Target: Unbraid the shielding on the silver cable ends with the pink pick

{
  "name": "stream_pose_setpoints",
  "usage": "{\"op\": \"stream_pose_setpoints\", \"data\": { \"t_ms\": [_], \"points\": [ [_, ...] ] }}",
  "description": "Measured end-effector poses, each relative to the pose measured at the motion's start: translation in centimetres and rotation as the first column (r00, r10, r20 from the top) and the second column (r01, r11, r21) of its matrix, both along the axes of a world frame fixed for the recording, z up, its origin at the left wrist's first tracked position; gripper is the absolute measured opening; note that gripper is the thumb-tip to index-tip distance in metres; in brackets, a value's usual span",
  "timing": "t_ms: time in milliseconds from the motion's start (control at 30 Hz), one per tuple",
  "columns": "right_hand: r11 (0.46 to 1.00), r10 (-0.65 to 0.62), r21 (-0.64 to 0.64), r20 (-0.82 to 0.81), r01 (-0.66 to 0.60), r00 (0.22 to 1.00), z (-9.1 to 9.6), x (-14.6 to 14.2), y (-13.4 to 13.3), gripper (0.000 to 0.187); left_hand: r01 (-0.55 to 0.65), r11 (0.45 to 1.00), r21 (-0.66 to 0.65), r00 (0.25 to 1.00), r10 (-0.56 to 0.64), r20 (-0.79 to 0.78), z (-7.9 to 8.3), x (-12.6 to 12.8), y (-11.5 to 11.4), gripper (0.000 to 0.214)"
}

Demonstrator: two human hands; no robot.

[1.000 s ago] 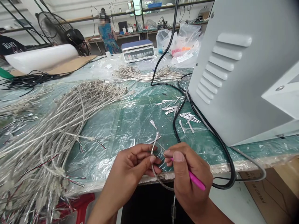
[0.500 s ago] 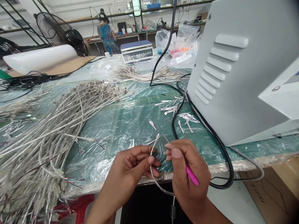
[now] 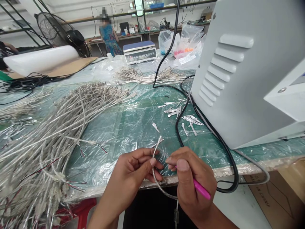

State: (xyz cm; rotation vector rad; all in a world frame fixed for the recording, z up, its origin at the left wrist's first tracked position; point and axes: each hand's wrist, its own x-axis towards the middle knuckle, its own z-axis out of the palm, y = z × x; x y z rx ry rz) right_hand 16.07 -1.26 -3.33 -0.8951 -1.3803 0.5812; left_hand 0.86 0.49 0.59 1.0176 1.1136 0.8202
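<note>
Along the left side of the green table (image 3: 133,114), a great heap of silvery cables (image 3: 71,111) spreads toward the near edge, some ends bared to red, green and white wires. To the right of the heap, the left hand (image 3: 140,168) has thumb and fingertips pinched together on a single cable (image 3: 156,178). That cable's flared, silvery end stands up above the fingertips, over the table, while its length curves down past the table's near edge toward the other hand. Far back on the shelf is a blue tub (image 3: 156,5), too distant to show its contents. Below it, farther right, clear plastic bags (image 3: 190,31) on the table hold pink, orange and blue items. In front of the bags, nearer the camera, the right hand (image 3: 190,178) is closed around a pink-handled tool (image 3: 202,190), whose thin tip points at the cable's upper end; contact between them cannot be told. Beyond this hand lie silvery scraps (image 3: 193,120). Rightmost are a grey machine (image 3: 243,82) and, below the table, a cardboard box (image 3: 262,190), its inside hidden.
</note>
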Motion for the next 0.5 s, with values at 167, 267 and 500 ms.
{"op": "stream_pose_setpoints", "data": {
  "t_ms": [167,267,500],
  "points": [
    [1.0,-0.004,-0.02,0.009,0.005,1.0,0.11,-0.02,0.07,0.019,0.01,1.0,0.01,1.0,-0.01,-0.012,0.06,-0.06,-0.04,0.017],
    [0.999,-0.01,-0.04,0.012,0.01,1.0,0.09,-0.04,0.09,0.019,0.015,1.0,0.011,1.0,-0.014,-0.024,-0.05,-0.12,-0.06,0.019],
    [0.997,-0.06,-0.05,0.006,0.061,0.998,0.01,-0.21,0.19,0.019,0.028,0.999,0.02,0.999,-0.027,-0.029,-0.69,-0.2,-0.02,0.022]
  ]
}}
